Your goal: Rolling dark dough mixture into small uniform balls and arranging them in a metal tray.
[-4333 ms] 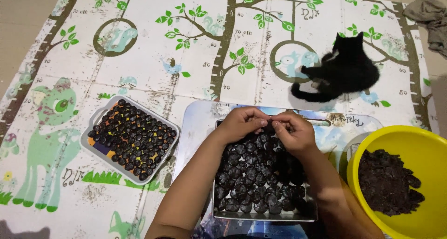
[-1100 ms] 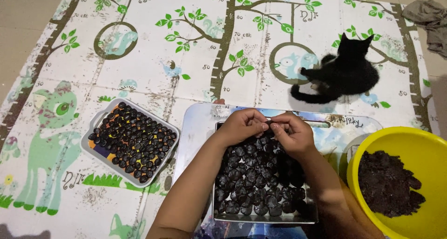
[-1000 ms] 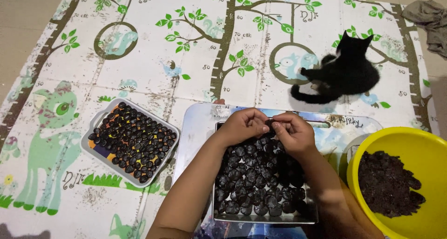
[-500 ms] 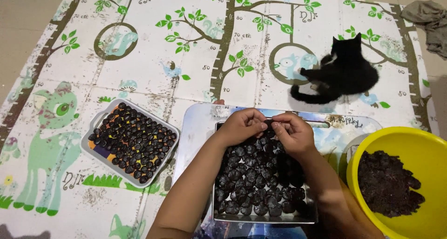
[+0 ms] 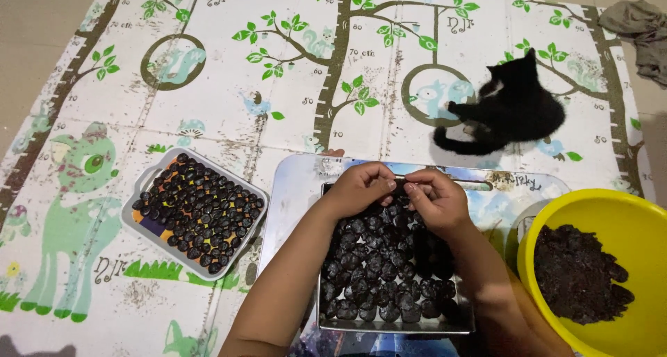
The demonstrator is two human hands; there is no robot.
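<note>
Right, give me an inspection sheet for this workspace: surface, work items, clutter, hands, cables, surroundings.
Surface: printed foam play mat with green trees and animals, lightly soiled.
Work items: rectangular metal tray packed with small dark round lumps, resting on a larger pale tray; yellow plastic bowl of dark paste to the right; a second, grey-rimmed tray of similar lumps to the left.
Clutter: grey cloth at the far right corner.
Hands: left hand and right hand meet at the metal tray's far edge, fingertips pinched together; what they pinch cannot be made out.
Cables: nothing seen.
Surroundings: black cat lying on the mat.
</note>
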